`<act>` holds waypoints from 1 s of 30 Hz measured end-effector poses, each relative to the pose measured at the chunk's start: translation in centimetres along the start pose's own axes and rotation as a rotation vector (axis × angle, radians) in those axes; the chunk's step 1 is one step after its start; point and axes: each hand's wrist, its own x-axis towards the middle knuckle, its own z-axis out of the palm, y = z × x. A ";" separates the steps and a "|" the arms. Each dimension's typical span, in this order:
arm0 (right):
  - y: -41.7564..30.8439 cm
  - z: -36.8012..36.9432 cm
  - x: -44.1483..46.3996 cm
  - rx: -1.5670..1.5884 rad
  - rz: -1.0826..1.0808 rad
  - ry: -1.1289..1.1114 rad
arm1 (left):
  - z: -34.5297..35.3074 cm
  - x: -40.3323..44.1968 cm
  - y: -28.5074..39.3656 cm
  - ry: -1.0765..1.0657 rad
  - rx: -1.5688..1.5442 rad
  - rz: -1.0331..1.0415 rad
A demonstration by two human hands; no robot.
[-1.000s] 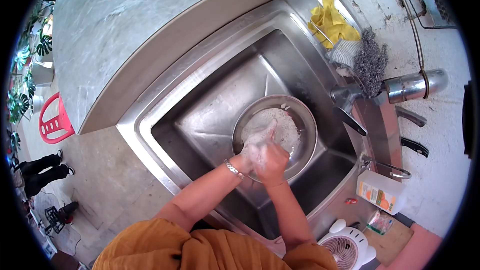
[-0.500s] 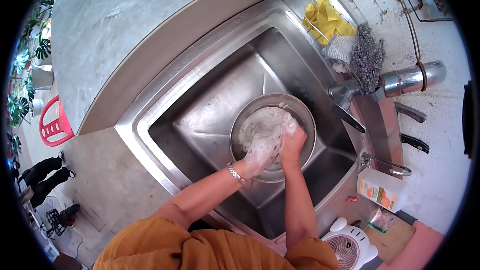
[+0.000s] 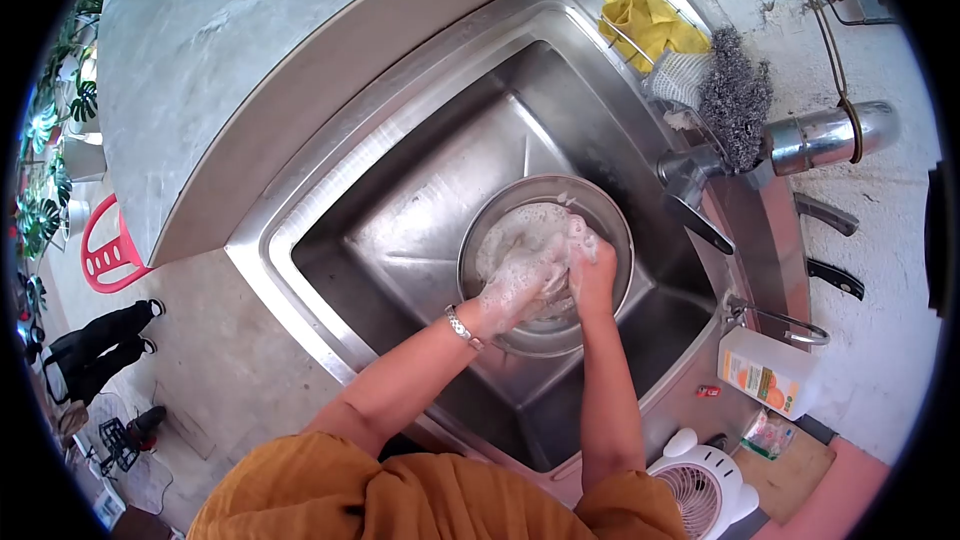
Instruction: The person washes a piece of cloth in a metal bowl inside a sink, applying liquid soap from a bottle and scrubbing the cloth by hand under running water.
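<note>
A round metal bowl (image 3: 480,202) of foamy, cloudy water sits in the steel sink (image 3: 430,210). Both of my hands are inside the bowl, pressed together. Suds cover my left hand (image 3: 518,285), which has curled fingers and a silver bracelet (image 3: 462,326) at the wrist. Against it, my right hand (image 3: 593,265) is closed, with foam over its knuckles and thumb. Lather and the hands themselves hide whatever is between them.
Right of the sink are the tap (image 3: 700,220), a steel-wool scourer (image 3: 735,100), yellow cloth (image 3: 650,15), two knives (image 3: 835,278), a plastic jug (image 3: 765,370) and a white fan (image 3: 700,490). A pale counter (image 3: 260,50) borders the left. Another person's legs (image 3: 105,345) show far left.
My hands have shifted slightly against each other in the suds, the right one a little to the right. The view has tilted slightly, and the person at far left has moved.
</note>
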 end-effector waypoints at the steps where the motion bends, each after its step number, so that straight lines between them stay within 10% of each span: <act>1: -0.6 -0.2 0.2 0.163 0.162 -0.027 | -0.1 -0.2 1.2 0.017 0.089 -0.065; 5: -4.7 -3.9 0.7 0.318 0.436 -0.130 | -2.1 0.2 2.0 -0.165 1.205 0.592; 8: -4.8 -4.7 1.0 0.254 0.315 -0.298 | -2.7 0.6 2.3 -0.183 1.371 0.367; 13: -3.0 -5.4 0.3 -0.215 0.306 -0.800 | -1.0 -2.6 6.3 -0.293 0.438 0.184; 19: -1.5 -8.4 -0.9 -0.047 0.357 -0.613 | -3.3 -0.4 4.9 -0.055 0.147 0.260; 24: -1.5 -10.1 -0.5 0.313 0.427 -0.347 | -4.4 1.0 4.0 0.042 0.218 0.261; 30: 1.8 -7.9 0.6 0.222 0.459 -0.184 | -5.8 3.5 2.4 0.487 1.079 0.562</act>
